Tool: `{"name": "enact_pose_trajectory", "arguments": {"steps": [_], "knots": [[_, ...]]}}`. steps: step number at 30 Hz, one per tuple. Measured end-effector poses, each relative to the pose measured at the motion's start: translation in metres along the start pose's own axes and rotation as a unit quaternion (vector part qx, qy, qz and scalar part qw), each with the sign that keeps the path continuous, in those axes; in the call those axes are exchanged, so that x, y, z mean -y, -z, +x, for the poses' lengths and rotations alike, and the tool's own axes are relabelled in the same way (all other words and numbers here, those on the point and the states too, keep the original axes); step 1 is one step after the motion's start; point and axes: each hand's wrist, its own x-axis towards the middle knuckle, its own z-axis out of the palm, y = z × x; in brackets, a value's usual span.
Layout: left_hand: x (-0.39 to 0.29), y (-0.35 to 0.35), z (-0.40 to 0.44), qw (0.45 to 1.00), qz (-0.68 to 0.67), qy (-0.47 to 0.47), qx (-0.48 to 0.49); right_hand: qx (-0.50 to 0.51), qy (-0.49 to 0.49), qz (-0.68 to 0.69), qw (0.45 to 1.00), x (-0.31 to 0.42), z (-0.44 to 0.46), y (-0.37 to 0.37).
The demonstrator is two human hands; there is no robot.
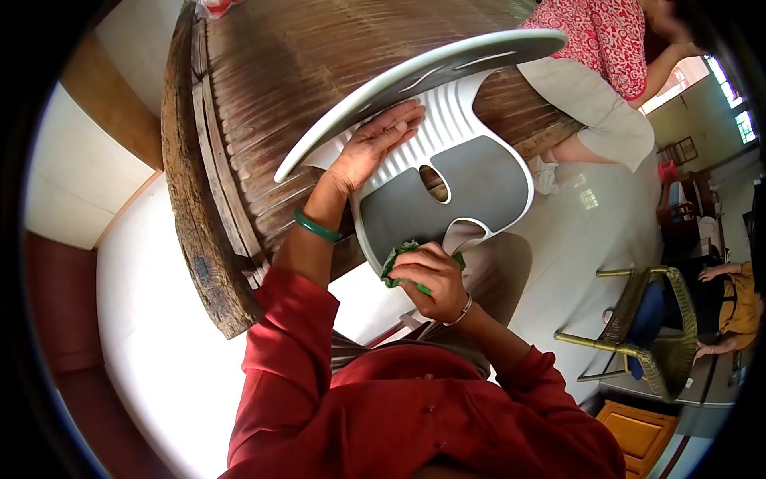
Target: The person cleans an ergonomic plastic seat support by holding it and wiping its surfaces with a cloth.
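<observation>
A white and grey plastic seat shell (479, 172) with a curved backrest rests tilted before me at the edge of the wooden bed. White ribs run between its backrest and the grey pads, and cut-outs open in the seat part. My left hand (379, 144), a green bangle on its wrist, lies with outstretched fingers against the ribbed white part. Bunched in my right hand (431, 275) is a green cloth (391, 267), pressed to the near edge of the grey pad. Part of the cloth is hidden under the fingers.
The slatted wooden bed (271, 80) has a thick rough side beam (187, 176). At the upper right sits a person in a patterned red top (598, 40). A woven armchair (666, 335) and another person in a yellow top (738, 299) are at the right.
</observation>
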Motion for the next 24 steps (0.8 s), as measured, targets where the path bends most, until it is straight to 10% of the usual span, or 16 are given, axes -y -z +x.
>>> {"name": "enact_pose_trajectory", "arguments": {"steps": [12,16,20,24], "knots": [[0.014,-0.008,-0.003,0.955,0.296,-0.03,0.007,0.164,0.0,0.091,0.982,0.01,-0.037,0.028],[0.016,-0.012,-0.006,0.937,0.347,-0.036,-0.038,0.028,-0.014,0.146,0.989,0.008,0.006,0.067],[0.012,-0.013,-0.005,0.898,0.433,-0.079,-0.005,-0.162,-0.08,-0.007,0.984,-0.033,0.075,0.056],[0.012,-0.011,-0.006,0.932,0.357,-0.059,0.005,-0.028,-0.05,-0.237,0.97,-0.075,0.113,0.013]]}}
